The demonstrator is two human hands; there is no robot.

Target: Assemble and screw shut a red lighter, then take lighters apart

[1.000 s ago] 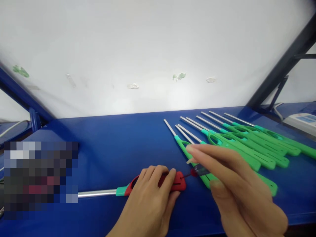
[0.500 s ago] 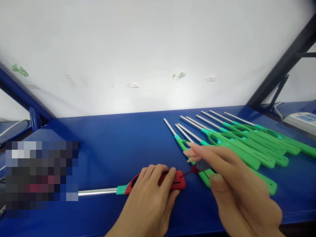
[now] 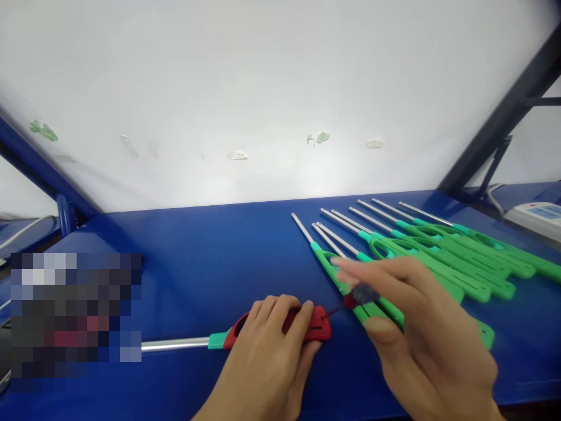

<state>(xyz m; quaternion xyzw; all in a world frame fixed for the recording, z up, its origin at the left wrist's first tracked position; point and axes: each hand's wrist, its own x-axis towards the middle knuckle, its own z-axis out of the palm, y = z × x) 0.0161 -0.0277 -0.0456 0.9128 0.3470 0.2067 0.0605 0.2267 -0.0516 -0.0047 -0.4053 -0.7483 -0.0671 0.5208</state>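
Observation:
A red long-nosed lighter [image 3: 322, 332] with a teal collar and a metal tube lies on its side on the blue table. My left hand [image 3: 274, 351] is closed over its red body, pressing it from above. At the handle end of the lighter, the thin shaft of a small screwdriver [image 3: 349, 300] meets a hole near the edge. My right hand [image 3: 432, 339] has its fingers and thumb around the screwdriver's dark handle, partly hidden and slightly blurred by motion. Behind and beneath that hand lie several green long-nosed lighters [image 3: 438, 263].
The green lighters fan out over the right side of the blue table [image 3: 210, 251]. A pixelated patch [image 3: 74, 316] covers something at the left. A white wall [image 3: 272, 88] stands behind, with dark frame posts [image 3: 486, 117] on either side. A white device [image 3: 537, 216] sits at far right.
The fingers of my right hand have shifted slightly around the screwdriver handle. My left hand stays on the red lighter. The whole view has drifted a little.

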